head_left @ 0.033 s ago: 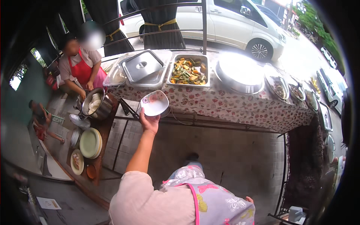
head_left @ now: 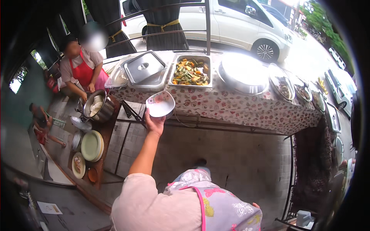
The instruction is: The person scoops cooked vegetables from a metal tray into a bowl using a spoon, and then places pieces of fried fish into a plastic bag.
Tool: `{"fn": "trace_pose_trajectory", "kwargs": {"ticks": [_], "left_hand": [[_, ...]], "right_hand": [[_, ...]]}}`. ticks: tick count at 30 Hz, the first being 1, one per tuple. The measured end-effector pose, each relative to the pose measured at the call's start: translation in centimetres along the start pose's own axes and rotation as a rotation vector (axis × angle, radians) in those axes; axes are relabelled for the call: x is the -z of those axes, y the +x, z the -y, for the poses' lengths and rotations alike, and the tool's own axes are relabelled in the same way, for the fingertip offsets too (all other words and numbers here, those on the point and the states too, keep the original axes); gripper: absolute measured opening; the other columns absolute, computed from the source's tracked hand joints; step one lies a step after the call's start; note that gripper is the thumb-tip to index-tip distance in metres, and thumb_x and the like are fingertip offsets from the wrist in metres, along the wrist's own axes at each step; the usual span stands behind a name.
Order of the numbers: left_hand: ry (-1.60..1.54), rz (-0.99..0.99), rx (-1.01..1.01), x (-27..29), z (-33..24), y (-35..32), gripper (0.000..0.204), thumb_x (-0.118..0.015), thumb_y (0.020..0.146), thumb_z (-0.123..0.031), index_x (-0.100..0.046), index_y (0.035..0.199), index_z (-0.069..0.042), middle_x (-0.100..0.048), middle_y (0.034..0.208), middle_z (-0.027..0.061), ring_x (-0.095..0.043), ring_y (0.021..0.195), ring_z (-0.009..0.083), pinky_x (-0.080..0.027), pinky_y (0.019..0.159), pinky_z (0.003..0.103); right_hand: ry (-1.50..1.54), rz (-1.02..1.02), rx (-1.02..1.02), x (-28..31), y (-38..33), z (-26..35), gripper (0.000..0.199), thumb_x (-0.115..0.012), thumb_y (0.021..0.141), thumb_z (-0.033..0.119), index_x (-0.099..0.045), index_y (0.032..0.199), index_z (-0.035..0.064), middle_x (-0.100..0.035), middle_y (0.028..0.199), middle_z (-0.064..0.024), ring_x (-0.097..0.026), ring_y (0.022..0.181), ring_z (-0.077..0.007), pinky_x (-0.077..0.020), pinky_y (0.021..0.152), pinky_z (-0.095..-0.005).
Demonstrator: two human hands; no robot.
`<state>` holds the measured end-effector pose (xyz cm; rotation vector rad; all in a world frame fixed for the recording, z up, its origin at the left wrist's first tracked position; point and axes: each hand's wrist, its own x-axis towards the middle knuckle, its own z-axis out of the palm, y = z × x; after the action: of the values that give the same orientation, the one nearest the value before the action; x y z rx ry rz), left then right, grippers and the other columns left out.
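the left hand [head_left: 154,124] holds a white bowl [head_left: 160,104], fingers curled shut under its rim. just past the fingers sits the tray of vegetables [head_left: 191,71] on the table [head_left: 246,109]. keep the bowl level. the right hand [head_left: 256,205] barely shows, so i cannot tell.

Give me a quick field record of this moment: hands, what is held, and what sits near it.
left hand: raised, holding a white bowl from below
right hand: low by the apron, only partly seen
counter: patterned cloth, open tray of mixed vegetables, lidded tray, round covered pans
co-worker: red apron, beside a metal pot
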<state>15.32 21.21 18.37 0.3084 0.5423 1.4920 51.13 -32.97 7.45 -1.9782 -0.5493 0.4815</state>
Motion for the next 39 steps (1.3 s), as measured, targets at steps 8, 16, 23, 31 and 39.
{"fn": "trace_pose_trajectory", "kwargs": {"ticks": [8,16,23,31,39], "left_hand": [[0.077,0.204,-0.058,1.4,-1.2,-3.6,0.052,-0.044,0.081,-0.045,-0.041,0.121,-0.012,-0.048,0.119,0.0051,-0.048,0.106,0.0203,-0.043,0.084,0.037],[-0.209,-0.128,-0.621,13.3,-6.9,-16.3,0.050,-0.051,0.080,-0.035,-0.044,0.121,-0.007,-0.048,0.121,0.0081,-0.049,0.108,0.0233,-0.046,0.085,0.035],[-0.049,-0.260,-0.518,10.6,-8.0,-17.4,0.043,-0.053,0.080,-0.036,-0.048,0.113,-0.009,-0.054,0.109,0.0047,-0.055,0.093,0.0191,-0.049,0.067,0.030],[-0.094,-0.401,-0.552,11.1,-6.5,-22.6,0.044,-0.048,0.083,-0.035,-0.045,0.117,-0.007,-0.053,0.111,0.0077,-0.054,0.097,0.0218,-0.047,0.077,0.034],[-0.094,-0.454,-0.526,13.6,-4.4,-26.1,0.049,-0.045,0.083,-0.035,-0.040,0.122,-0.007,-0.048,0.119,0.0090,-0.049,0.107,0.0240,-0.045,0.085,0.039]], "right_hand": [[0.024,0.247,0.359,-9.9,9.4,18.7,0.020,-0.044,0.081,0.000,-0.060,0.094,0.0008,-0.055,0.079,-0.0053,-0.053,0.067,-0.0112,-0.0447,0.060,-0.0225],[-0.231,0.982,1.042,-27.4,19.6,32.6,0.019,-0.050,0.079,0.005,-0.061,0.093,0.0082,-0.057,0.083,-0.0110,-0.056,0.074,-0.0262,-0.0437,0.065,-0.0328],[-0.132,0.853,0.893,-27.5,22.9,32.3,0.016,-0.051,0.081,0.004,-0.060,0.094,0.0036,-0.058,0.079,-0.0064,-0.054,0.067,-0.0143,-0.0433,0.062,-0.0251],[0.026,0.865,0.689,-35.5,27.8,37.6,0.016,-0.052,0.081,0.010,-0.061,0.093,0.0062,-0.060,0.073,-0.0029,-0.054,0.063,-0.0096,-0.0443,0.061,-0.0238],[-0.052,0.428,1.010,-40.9,28.2,42.4,0.017,-0.054,0.079,0.012,-0.060,0.094,0.0054,-0.060,0.083,-0.0090,-0.058,0.071,-0.0195,-0.0458,0.066,-0.0302]]}}
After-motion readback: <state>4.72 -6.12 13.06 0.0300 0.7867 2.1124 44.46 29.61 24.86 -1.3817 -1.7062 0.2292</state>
